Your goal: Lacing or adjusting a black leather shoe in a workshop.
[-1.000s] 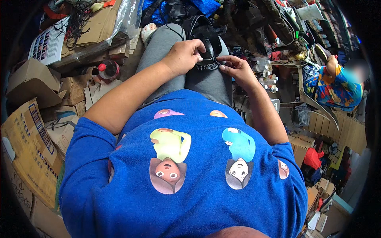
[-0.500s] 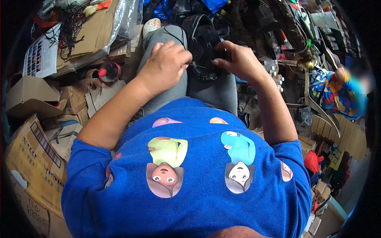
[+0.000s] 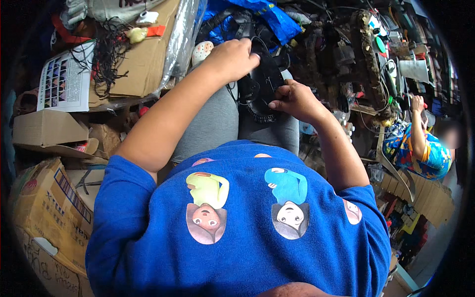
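Observation:
A black sandal (image 3: 264, 84) with straps and a ridged sole edge lies across my lap, on my grey trousers (image 3: 213, 116). My left hand (image 3: 236, 58) is over the sandal's far left part, its fingers closed; whatever they pinch is too small or hidden to make out. At the sandal's near right edge, my right hand (image 3: 296, 100) has its thumb and curled fingers close together, and their contents cannot be seen. A thin dark cord (image 3: 230, 90) loops at the sandal's left side.
Cardboard sheets (image 3: 143, 59) with tangled black cords (image 3: 110, 59) lie at the left, above an open carton (image 3: 49, 131). Blue plastic sheeting (image 3: 277, 22) is at the far side. Cluttered tools and wood fill the right, where another person in a colourful shirt (image 3: 420, 151) works.
My left hand has moved up and away from me, to the right, over the sandal's far part. My right hand stays by the sandal's edge. The other person's arm is now raised.

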A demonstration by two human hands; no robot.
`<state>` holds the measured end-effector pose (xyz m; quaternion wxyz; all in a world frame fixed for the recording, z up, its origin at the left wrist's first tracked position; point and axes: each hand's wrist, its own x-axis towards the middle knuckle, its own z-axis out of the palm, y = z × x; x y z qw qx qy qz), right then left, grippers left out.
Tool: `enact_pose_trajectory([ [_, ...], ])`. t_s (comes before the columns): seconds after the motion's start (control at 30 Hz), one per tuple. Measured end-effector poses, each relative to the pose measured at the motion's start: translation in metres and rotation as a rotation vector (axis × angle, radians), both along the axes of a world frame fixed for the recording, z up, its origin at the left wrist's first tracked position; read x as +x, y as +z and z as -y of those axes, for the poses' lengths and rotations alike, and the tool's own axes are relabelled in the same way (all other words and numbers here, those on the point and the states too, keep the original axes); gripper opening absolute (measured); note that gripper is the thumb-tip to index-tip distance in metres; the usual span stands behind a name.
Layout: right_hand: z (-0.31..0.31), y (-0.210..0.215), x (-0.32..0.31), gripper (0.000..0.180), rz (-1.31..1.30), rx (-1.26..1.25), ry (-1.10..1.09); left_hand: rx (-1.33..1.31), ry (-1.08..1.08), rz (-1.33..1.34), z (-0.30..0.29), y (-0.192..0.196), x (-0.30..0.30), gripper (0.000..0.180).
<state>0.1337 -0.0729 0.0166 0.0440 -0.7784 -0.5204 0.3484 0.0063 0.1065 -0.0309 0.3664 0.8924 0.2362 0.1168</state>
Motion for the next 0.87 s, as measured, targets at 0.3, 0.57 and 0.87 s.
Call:
enact_pose_trajectory([
  [0.3,0.005,-0.008,0.002,0.035,0.078,0.126,0.112,0.092,0.015,-0.520,-0.017,-0.002,0.001,0.035],
  [0.57,0.053,-0.001,-0.019,0.035,0.157,0.212,-0.122,0.153,0.143,-0.244,-0.004,-0.006,-0.001,0.027],
  [0.87,0.063,-0.002,-0.006,0.035,0.261,0.174,-0.048,0.297,0.073,-0.694,0.023,-0.011,0.059,0.045],
])
